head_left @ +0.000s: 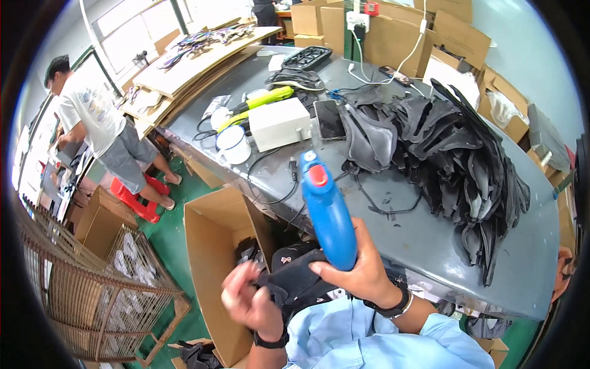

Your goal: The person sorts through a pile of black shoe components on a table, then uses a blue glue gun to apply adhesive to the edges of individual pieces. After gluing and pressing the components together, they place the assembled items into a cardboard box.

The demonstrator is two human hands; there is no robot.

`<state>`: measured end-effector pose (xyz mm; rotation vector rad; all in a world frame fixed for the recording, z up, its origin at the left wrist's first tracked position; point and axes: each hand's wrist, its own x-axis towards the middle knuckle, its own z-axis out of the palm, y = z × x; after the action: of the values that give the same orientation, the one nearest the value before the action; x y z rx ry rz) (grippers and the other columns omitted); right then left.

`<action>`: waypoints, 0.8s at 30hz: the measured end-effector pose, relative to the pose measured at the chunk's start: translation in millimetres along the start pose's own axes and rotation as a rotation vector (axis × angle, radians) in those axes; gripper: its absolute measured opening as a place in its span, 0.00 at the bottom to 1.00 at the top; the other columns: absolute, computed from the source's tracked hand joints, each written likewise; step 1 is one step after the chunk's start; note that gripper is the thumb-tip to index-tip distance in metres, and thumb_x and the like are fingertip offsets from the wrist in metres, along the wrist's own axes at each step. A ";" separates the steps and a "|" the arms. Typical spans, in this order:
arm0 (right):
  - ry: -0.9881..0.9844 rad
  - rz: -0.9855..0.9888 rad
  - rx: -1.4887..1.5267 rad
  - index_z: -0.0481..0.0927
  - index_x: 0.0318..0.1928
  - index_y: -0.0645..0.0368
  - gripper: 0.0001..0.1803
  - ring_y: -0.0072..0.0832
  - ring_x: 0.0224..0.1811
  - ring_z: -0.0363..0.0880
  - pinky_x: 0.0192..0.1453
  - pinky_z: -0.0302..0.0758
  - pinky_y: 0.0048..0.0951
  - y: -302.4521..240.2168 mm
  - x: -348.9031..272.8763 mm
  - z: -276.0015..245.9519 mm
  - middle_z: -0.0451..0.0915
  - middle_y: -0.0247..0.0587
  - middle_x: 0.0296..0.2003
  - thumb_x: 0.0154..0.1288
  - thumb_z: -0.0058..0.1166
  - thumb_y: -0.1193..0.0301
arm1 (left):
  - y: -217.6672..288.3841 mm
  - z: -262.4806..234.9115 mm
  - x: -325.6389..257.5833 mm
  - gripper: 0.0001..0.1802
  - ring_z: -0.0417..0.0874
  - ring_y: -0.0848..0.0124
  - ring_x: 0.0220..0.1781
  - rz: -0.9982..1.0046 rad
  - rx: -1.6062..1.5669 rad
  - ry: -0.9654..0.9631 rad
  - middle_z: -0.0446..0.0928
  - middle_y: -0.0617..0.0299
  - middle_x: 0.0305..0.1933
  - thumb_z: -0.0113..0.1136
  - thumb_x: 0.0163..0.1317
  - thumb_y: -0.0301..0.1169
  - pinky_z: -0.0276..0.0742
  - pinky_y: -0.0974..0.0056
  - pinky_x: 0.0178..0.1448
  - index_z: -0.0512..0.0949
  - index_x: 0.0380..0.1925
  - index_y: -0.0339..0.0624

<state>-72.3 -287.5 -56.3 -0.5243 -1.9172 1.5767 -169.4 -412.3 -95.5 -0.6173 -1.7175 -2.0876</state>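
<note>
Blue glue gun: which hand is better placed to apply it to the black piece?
Right. The right hand already grips the blue glue gun, right beside the black piece. The left hand is occupied holding that piece from the other side.

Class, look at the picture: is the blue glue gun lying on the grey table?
No, the right hand holds the blue glue gun up, above the table's edge.

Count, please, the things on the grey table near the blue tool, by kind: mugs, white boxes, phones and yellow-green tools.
Mug: 1
White box: 1
Phone: 1
Yellow-green tool: 1
Total: 4
These lie on the grey table; the right hand holds the blue tool.
</note>
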 end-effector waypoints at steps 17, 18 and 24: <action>-0.106 -0.261 -0.309 0.61 0.54 0.68 0.39 0.45 0.29 0.83 0.33 0.79 0.35 -2.9 -19.0 -14.0 0.79 0.54 0.32 0.50 0.70 0.61 | 17.0 36.7 6.3 0.27 0.79 0.62 0.50 -0.526 -0.804 -0.213 0.75 0.53 0.49 0.42 0.69 0.51 0.71 0.58 0.60 0.71 0.50 0.37; -0.113 -0.277 -0.299 0.61 0.54 0.68 0.39 0.45 0.29 0.83 0.33 0.79 0.35 -1.0 -26.0 -12.6 0.79 0.54 0.32 0.50 0.70 0.61 | 17.7 38.5 11.7 0.25 0.77 0.61 0.53 -0.515 -0.865 -0.180 0.74 0.51 0.52 0.43 0.69 0.49 0.70 0.56 0.63 0.69 0.51 0.37; -0.217 -0.191 -0.429 0.61 0.51 0.68 0.41 0.38 0.25 0.82 0.29 0.79 0.33 12.4 -52.7 3.7 0.78 0.50 0.28 0.46 0.72 0.59 | 14.9 32.5 25.0 0.23 0.69 0.56 0.63 -0.367 -0.985 -0.094 0.64 0.49 0.61 0.45 0.70 0.42 0.71 0.58 0.66 0.62 0.57 0.39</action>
<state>-36.4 -321.1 -79.1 -0.3375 -2.4111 1.1406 -179.1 -383.3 -64.2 -0.6787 -0.7555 -3.1867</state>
